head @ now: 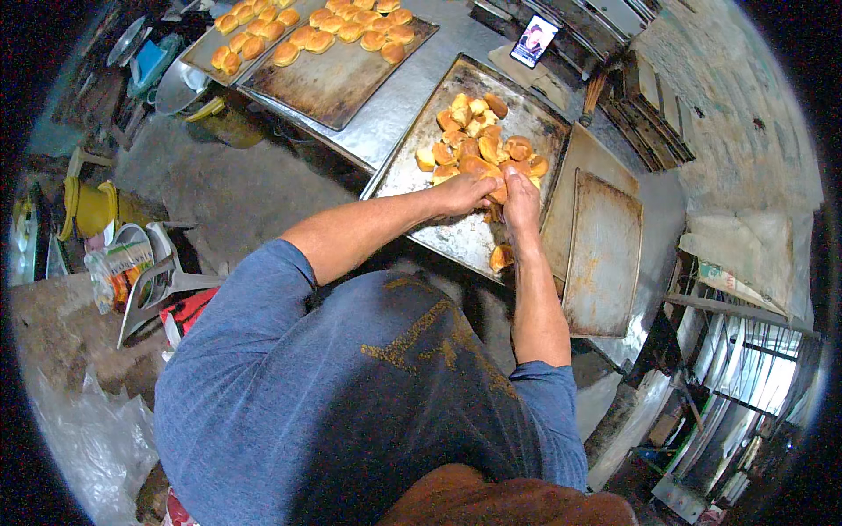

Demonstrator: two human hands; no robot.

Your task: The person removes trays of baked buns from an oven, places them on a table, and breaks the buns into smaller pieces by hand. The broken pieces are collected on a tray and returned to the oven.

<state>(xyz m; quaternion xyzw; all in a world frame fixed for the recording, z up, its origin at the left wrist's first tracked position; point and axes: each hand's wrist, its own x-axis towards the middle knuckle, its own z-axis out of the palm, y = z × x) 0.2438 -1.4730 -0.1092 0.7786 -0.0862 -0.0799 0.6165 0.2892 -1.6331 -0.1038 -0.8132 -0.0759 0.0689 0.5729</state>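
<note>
My left hand (466, 194) and my right hand (521, 196) meet over the near part of a worn metal baking tray (421, 125). Both grip a golden-brown bread roll (498, 193) between thumbs and fingers, which hide part of it. Just beyond them lies a pile of torn bread pieces (468, 146), brown crust and yellow crumb showing. One loose bread piece (501, 257) rests near the tray's close edge, beside my right wrist.
Whole rolls (348, 29) sit on a dark baking tray (316, 92) at the upper left, with another tray of rolls (253, 29) beside it. A lit phone (534, 41) stands behind. Flat trays (602, 263) lie at right. A plastic chair (161, 269) stands at left.
</note>
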